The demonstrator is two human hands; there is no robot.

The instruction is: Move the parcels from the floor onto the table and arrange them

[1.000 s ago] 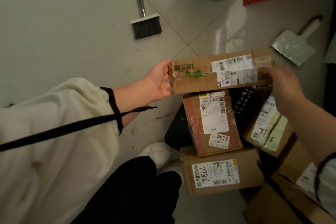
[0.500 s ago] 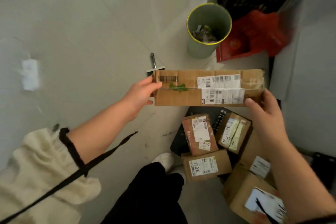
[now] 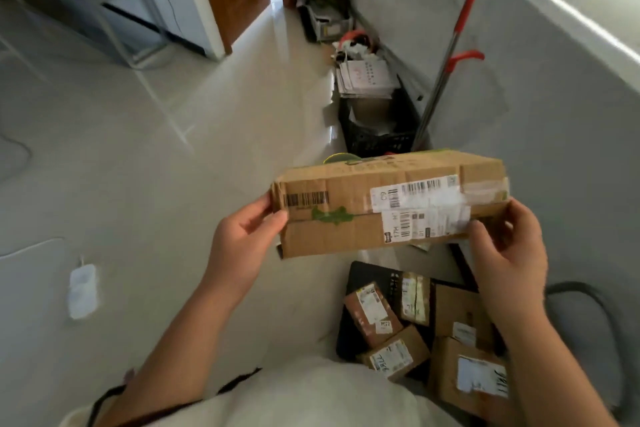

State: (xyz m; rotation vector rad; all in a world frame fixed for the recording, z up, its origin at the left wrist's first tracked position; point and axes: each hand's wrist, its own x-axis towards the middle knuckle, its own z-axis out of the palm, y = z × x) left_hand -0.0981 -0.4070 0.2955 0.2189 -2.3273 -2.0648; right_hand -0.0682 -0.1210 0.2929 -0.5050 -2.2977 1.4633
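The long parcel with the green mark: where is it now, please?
Centre of the head view: the long parcel is held between left hand and right hand, above the parcels on the floor.

Seen from above, a long cardboard parcel (image 3: pixel 346 236) with white shipping labels and a green mark is held level in the air. The left grip (image 3: pixel 244 246) pinches its left end and the right grip (image 3: pixel 509 253) curls round its right end. Below, on the pale tiled floor (image 3: pixel 173 149), lies a cluster of smaller labelled parcels (image 3: pixel 394 355). Farther off stand a black crate (image 3: pixel 377 139) and a red-handled pole (image 3: pixel 446 55).
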